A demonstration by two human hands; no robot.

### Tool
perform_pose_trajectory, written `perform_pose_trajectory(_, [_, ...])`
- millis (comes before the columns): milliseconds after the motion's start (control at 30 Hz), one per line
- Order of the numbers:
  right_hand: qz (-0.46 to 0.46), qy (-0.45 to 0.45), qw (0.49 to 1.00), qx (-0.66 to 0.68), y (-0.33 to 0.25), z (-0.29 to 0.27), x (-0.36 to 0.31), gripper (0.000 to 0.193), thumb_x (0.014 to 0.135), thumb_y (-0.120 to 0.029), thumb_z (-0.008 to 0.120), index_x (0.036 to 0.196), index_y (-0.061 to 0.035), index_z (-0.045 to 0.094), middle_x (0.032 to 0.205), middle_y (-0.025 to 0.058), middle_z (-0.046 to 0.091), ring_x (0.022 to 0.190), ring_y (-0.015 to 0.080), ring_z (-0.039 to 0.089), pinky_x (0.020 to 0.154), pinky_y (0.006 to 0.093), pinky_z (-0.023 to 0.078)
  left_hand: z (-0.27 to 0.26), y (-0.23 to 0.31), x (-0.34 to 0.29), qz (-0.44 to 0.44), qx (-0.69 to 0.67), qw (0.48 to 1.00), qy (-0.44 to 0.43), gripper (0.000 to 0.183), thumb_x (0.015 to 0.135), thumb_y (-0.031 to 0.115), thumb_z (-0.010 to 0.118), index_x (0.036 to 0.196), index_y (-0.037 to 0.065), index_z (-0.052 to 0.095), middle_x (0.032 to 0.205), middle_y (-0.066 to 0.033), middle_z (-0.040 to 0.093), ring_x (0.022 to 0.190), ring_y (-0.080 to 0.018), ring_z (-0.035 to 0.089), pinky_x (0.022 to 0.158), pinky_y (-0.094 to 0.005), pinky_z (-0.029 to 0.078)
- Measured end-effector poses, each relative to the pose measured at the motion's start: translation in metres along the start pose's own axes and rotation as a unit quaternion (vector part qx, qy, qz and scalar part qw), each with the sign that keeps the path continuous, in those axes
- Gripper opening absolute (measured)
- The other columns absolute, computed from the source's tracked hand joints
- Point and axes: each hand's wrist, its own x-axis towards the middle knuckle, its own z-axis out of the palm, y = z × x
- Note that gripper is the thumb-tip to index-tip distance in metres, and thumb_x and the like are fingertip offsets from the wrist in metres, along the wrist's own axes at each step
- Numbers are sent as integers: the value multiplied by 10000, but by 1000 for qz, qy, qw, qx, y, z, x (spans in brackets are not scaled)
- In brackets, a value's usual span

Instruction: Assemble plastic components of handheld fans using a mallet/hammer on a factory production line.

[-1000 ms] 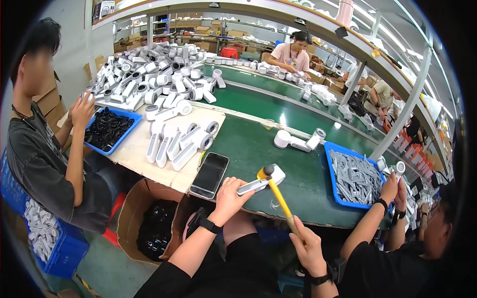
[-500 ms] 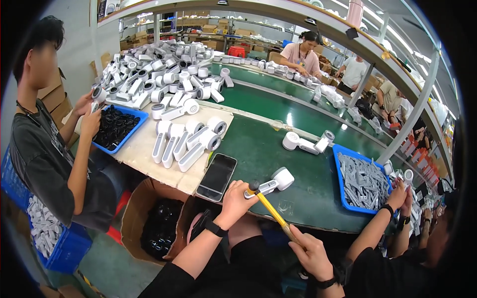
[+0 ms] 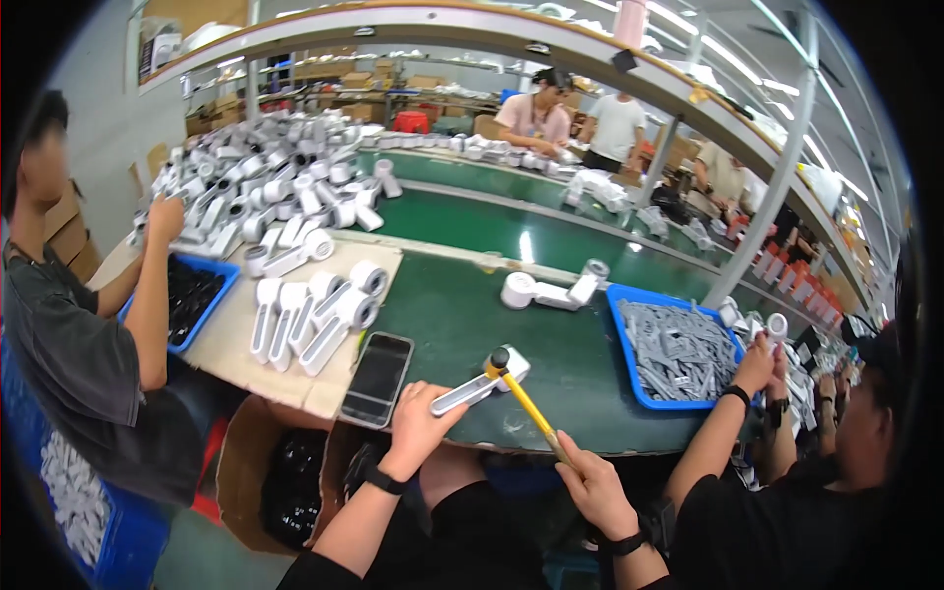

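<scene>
My left hand (image 3: 418, 425) is closed round the near end of the handle of a white handheld device (image 3: 464, 394), which has a grey strip along it and a round head. The device lies on the green worktop near its front edge. In my right hand (image 3: 596, 492) is a hammer (image 3: 531, 407) with a yellow handle and a dark head, gripped low on the handle. The hammer's head covers part of the device near its round head; I cannot tell whether they touch. A dark phone (image 3: 379, 380) lies just left of my left hand.
Similar devices (image 3: 315, 317) lie on cardboard at left, before a big pile (image 3: 265, 177). A blue tray (image 3: 644, 401) of grey strips stands at right, another device (image 3: 553, 292) beside it. People work at both sides (image 3: 74, 324) (image 3: 787, 492). A box (image 3: 241, 472) stands below.
The view has shifted, moving the scene leftward. My hammer's head has moved from over the device's handle toward its round head. The person at left has raised a hand toward the pile.
</scene>
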Motion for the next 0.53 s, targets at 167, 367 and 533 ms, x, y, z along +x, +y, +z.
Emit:
perform_pose_trajectory(167, [-42, -6, 998, -49, -1, -6, -1, 524, 908, -36, 670, 1412, -27, 527, 923, 176, 658, 795, 246, 652, 754, 318, 508, -9, 5, 7, -33, 19, 997, -61, 261, 777, 218, 806, 958, 59, 708, 871, -108, 638, 881, -319, 629, 774, -416, 511])
perform_pose_trajectory(367, [16, -24, 997, 69, 19, 8, 6, 539, 946, -57, 647, 1464, -68, 501, 758, 56, 627, 622, 101, 589, 599, 235, 476, -28, 29, 36, 37, 135, 974, -179, 244, 878, 209, 700, 1055, 42, 674, 974, -161, 644, 959, -369, 634, 807, -439, 524])
perform_pose_trajectory(533, [121, -16, 951, 284, 25, 22, 5, 547, 982, -58, 593, 1509, -128, 465, 751, 45, 617, 601, 100, 578, 570, 230, 489, -89, 11, 46, -18, 146, 980, -133, 282, 859, 207, 732, 1086, 50, 674, 1046, -211, 659, 1007, -389, 625, 877, -451, 508])
